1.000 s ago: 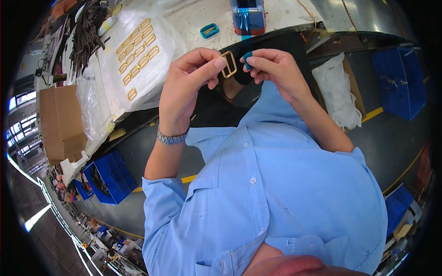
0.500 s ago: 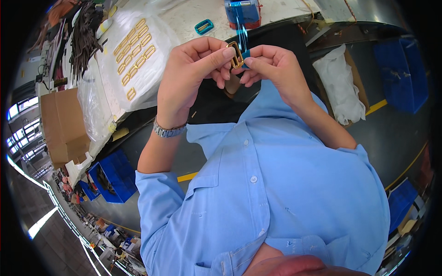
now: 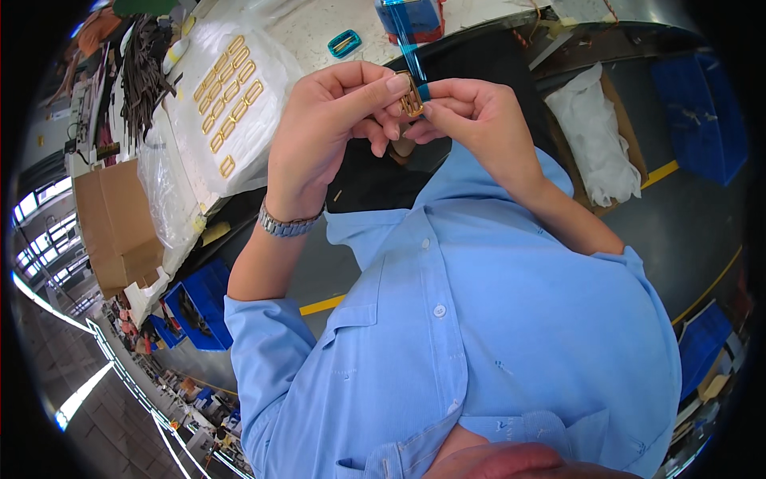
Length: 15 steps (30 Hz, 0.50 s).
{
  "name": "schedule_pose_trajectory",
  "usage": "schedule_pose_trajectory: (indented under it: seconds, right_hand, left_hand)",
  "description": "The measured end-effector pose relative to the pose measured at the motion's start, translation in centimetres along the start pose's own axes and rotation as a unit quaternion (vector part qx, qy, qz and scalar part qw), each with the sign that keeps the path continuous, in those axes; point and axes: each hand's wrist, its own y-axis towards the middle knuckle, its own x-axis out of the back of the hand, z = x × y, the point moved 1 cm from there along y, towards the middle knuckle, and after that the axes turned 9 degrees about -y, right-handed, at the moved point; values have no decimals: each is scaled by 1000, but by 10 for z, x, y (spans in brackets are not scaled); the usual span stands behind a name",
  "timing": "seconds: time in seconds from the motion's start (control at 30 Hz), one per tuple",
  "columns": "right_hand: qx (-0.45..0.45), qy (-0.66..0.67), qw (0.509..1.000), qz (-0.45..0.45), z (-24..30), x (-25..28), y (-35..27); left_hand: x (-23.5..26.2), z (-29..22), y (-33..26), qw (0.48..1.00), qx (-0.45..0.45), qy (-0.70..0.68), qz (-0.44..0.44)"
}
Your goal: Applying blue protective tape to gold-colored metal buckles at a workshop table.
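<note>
My left hand [image 3: 327, 120], with a metal watch [image 3: 287, 226] on its wrist, pinches a gold rectangular buckle [image 3: 411, 101] between thumb and fingers. Opposite it, my right hand [image 3: 487, 124] has thumb and fingertips closed on the lower end of a shiny blue film strip [image 3: 412, 57], right against the buckle. The strip runs up to a blue holder [image 3: 423, 22] at the table's edge. How far the film goes round the buckle is hidden by my fingers. Left of the holder lies a buckle-shaped piece [image 3: 345, 43] with a blue rim.
Several gold buckles [image 3: 231, 118] lie in rows on a white sheet [image 3: 267, 120] to the left. Beyond them hang dark strips [image 3: 144, 84]. A cardboard box [image 3: 120, 227] and blue crates [image 3: 201, 307] stand at left; a carton with white plastic [image 3: 592, 136] and another blue bin [image 3: 702, 120] are at right.
Both hands stay together at the buckle, which has turned slightly; the right fingers have shifted a little along its edge. The whole view has shifted slightly.
</note>
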Motion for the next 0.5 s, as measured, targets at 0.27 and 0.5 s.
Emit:
schedule_pose_trajectory:
  seconds: [0.27, 0.5]
  right_hand:
    - [11, -11, 1000, 5, -2, 0, 2]
    - [18, -21, 1000, 8, 0, 1, 3]
  left_hand:
    - [4, 5, 14, 997, -9, 75, -15]
    - [5, 0, 18, 998, -6, 58, -5]
